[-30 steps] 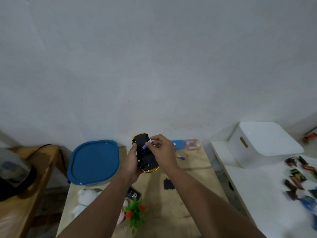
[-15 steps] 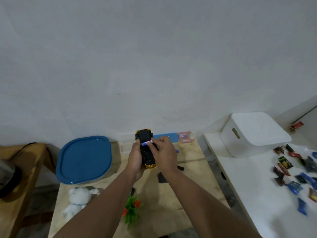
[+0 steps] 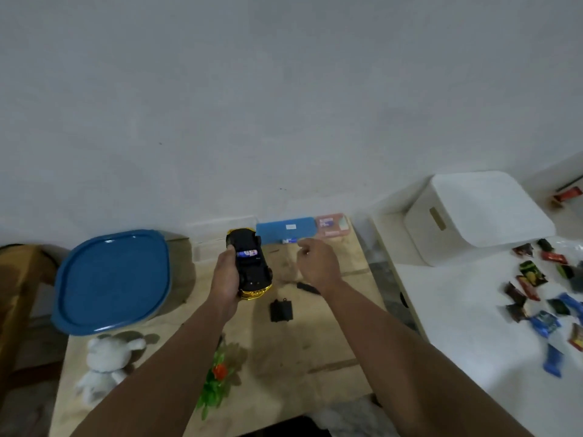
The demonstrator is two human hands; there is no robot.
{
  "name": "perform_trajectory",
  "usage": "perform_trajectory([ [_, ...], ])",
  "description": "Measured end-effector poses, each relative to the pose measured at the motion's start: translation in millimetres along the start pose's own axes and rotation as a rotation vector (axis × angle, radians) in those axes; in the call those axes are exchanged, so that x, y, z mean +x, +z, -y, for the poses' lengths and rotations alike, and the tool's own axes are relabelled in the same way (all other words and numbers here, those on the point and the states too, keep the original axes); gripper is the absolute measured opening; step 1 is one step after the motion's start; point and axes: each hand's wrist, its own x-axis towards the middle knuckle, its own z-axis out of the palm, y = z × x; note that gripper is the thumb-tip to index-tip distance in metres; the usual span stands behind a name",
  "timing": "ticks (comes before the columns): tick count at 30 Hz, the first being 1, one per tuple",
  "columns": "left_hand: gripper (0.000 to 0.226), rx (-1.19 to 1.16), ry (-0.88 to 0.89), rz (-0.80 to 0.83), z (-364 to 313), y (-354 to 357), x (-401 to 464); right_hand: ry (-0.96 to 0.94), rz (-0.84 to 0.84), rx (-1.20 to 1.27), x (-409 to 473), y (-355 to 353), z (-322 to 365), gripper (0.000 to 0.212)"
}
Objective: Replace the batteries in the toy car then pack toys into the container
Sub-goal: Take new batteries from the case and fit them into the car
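Note:
My left hand (image 3: 225,275) grips the gold toy car (image 3: 250,266), turned belly-up above the wooden table (image 3: 315,348). A blue-and-white battery (image 3: 247,254) lies across its open compartment. My right hand (image 3: 315,264) hovers to the right of the car with loosely curled fingers and holds nothing. Another battery (image 3: 289,240) lies beyond it, beside a flat blue case (image 3: 285,230). The black battery cover (image 3: 280,310) lies on the table below my hands. At the left stands the container with a blue lid (image 3: 112,279).
A white plush bear (image 3: 104,362) and a small plastic plant (image 3: 216,383) lie near the table's front. A dark tool (image 3: 307,287) lies by my right wrist. A pink packet (image 3: 332,225) sits at the back. On the white table to the right are a white box (image 3: 476,216) and several wrapped sweets (image 3: 536,298).
My right hand has let go of the battery, which now sits in the car's compartment, and has moved away to the right. The view has tilted down a little.

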Motion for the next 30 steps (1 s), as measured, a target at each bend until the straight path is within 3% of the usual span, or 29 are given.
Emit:
perform_trajectory([
  [5,0.056,0.013,0.007,-0.060,28.5,-8.6,33.5,0.004,0.187,-0.236,49.7,26.9,-57.0,0.039],
  [8,0.051,0.006,0.005,-0.079,43.5,-14.3,47.9,-0.084,0.260,-0.392,67.4,44.6,-69.1,0.053],
  [12,0.052,0.010,0.020,-0.083,50.2,-16.9,54.2,-0.213,0.308,-0.608,72.6,59.8,-79.5,0.051],
  [19,0.051,0.036,0.014,-0.047,36.4,-14.0,34.1,-0.088,0.193,-0.176,60.8,49.4,-70.1,0.056],
  [24,0.050,0.063,0.045,0.023,12.8,-9.3,6.2,-0.071,0.107,0.345,36.7,17.7,-14.9,0.033],
  [26,0.048,0.081,0.074,0.024,2.7,-6.6,-5.2,-0.126,0.103,0.495,20.1,4.3,15.6,0.030],
  [30,0.053,0.168,0.114,0.054,-13.4,-4.1,-26.0,-0.355,0.129,0.549,-16.9,-13.8,64.5,0.027],
])
